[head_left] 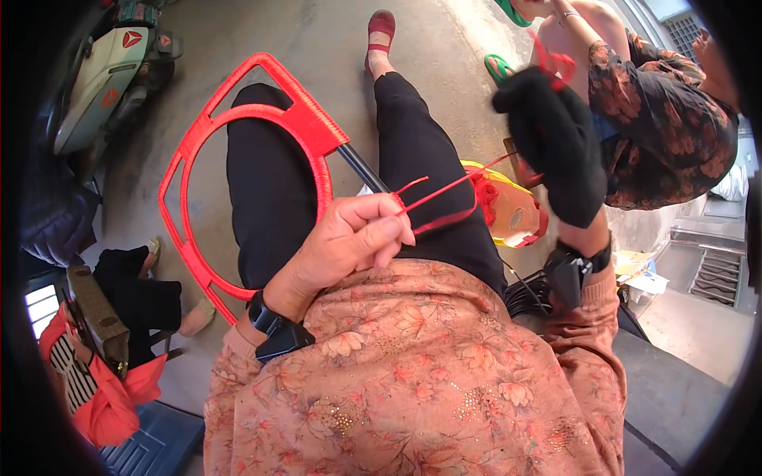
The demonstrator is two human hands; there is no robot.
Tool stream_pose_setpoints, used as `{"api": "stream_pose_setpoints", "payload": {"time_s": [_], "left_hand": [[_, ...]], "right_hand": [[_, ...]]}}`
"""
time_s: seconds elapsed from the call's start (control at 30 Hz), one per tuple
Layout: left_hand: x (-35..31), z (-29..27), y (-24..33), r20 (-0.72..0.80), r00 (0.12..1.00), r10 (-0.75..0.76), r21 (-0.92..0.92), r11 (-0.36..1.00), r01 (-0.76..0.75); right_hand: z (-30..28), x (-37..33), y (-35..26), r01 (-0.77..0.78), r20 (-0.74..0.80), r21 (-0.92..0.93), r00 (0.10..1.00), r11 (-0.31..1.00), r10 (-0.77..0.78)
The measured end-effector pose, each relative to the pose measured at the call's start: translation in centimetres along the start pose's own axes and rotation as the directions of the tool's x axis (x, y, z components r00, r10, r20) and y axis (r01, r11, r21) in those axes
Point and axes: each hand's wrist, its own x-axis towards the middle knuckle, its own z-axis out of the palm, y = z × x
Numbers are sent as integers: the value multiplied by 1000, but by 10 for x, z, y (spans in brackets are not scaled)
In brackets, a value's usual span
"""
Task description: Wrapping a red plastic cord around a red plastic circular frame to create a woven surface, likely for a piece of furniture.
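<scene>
A red-wrapped frame (319, 127), a ring set inside a pointed outer loop, lies across my left thigh. Its black rod (361, 168) runs toward my left hand (357, 242), which is bare and closed with thumb and fingers pinching a red cord (452, 188). A short loose end sticks up beside the fingers. Whether this hand also grips the rod is hidden. My right hand (552, 147), in a black glove and smeared by motion, is raised to the right. The cord stretches across to it, and red loops show past its fingertips.
Beside my right thigh stands a yellow-edged bag (512, 214) with red cord inside. A person in dark floral clothing (667, 119) sits at the right. Another in a red jacket (119, 393) sits at the lower left. A scooter (107, 87) is parked at the upper left.
</scene>
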Motion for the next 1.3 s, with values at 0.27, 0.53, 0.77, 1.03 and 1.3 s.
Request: {"api": "stream_pose_setpoints", "payload": {"time_s": [0.27, 0.53, 0.77, 1.03, 1.3], "left_hand": [[1, -1, -3, -85, 995, 55, -1, 998, -55], [-3, 2, -1, -158, 984, 87, 80, 994, -75], [1, 3, -8, -182, 978, 98, 178, 982, -65], [2, -3, -12, -164, 973, 159, 319, 942, -101], [-7, 4, -8, -407, 549, 730, 716, 628, -305]], "right_hand": [[-141, -43, 77, -355, -360, -397, 909, 846, 212], [-159, -113, 147, -383, -376, -762, 918, 522, 125], [-95, -94, 130, -511, -352, -205, 834, 835, 425], [53, -62, 34, 84, 377, -113, 926, 990, -35], [37, -65, 44, -334, 156, -45, 929, 942, 337]]}}
